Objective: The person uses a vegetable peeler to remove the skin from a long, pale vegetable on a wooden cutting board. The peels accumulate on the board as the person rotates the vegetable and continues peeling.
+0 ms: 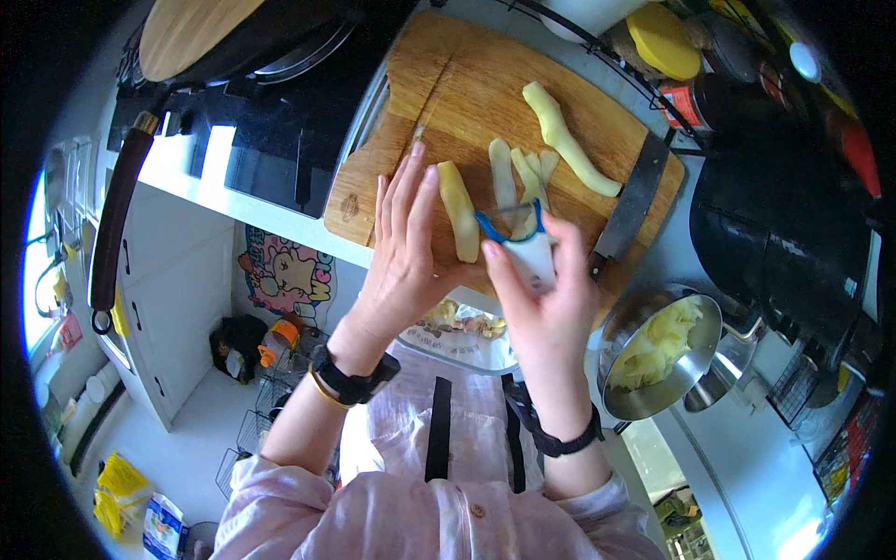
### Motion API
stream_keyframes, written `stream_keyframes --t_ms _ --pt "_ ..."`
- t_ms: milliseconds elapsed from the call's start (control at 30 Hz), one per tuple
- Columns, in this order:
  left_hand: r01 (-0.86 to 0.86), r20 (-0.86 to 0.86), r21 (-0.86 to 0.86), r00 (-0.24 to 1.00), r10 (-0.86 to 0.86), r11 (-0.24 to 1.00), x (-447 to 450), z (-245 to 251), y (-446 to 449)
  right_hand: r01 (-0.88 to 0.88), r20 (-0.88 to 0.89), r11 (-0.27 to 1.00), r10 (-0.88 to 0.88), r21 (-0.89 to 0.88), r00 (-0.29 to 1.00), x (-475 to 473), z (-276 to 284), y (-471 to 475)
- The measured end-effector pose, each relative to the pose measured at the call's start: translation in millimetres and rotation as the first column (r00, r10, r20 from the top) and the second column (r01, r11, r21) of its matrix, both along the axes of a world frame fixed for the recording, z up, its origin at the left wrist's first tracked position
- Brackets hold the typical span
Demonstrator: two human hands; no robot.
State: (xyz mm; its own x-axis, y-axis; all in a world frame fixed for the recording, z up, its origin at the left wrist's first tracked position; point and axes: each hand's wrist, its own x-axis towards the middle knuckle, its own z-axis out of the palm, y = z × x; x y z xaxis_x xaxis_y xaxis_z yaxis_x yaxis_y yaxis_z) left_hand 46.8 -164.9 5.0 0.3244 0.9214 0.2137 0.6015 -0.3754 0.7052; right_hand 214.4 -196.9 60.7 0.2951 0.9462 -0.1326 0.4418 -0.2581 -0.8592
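Observation:
My right hand (542, 287) grips a white-handled peeler (528, 259) with a blue head. Its blade is over the board, close to several thin pale slices (521, 171). My left hand (409, 234) lies flat with extended fingers along the left side of a short, peeled, pale yellow vegetable piece (458, 210); whether it touches the piece is hard to tell. Both are over a wooden cutting board (476, 77). A longer, curved peeled piece (570, 143) lies at the board's upper right. Beside it, a broad-bladed knife (633, 199) rests along the right edge.
A steel bowl (661, 350) of pale slices stands tilted at right. Below the board, an open container (462, 350) holds peelings. On the left are a black cooktop (280, 140) and a pan whose long handle (119, 217) juts out. Jars (665, 42) stand behind a wire rack.

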Motion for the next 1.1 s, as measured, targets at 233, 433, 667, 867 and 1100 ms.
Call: stream_keyframes --t_ms 233,433,667,867,1100 --pt "-0.158 0.179 -0.064 0.969 0.167 0.985 4.5 -22.5 -27.0 -0.216 0.334 0.976 0.212 -0.026 0.918 -34.7 -16.6 47.2" --pt "-0.211 0.189 -0.080 0.956 0.223 0.974 9.5 -21.6 -27.0 -0.219 0.400 0.971 0.240 -0.097 0.885 -41.3 -21.9 45.2" --pt "-0.251 0.165 -0.092 0.950 0.264 0.963 11.9 -18.6 -25.6 -0.194 0.434 0.980 0.197 -0.053 0.879 -42.3 -24.7 30.3" --pt "-0.193 0.139 -0.027 0.971 0.195 0.981 7.5 -19.6 -23.8 -0.189 0.476 0.971 0.235 -0.143 0.848 -36.6 -13.7 -5.7" --pt "-0.064 0.061 0.071 0.996 0.060 0.995 5.1 -20.5 -21.2 -0.148 0.407 0.959 0.239 -0.243 0.882 -30.0 -12.0 -36.8"
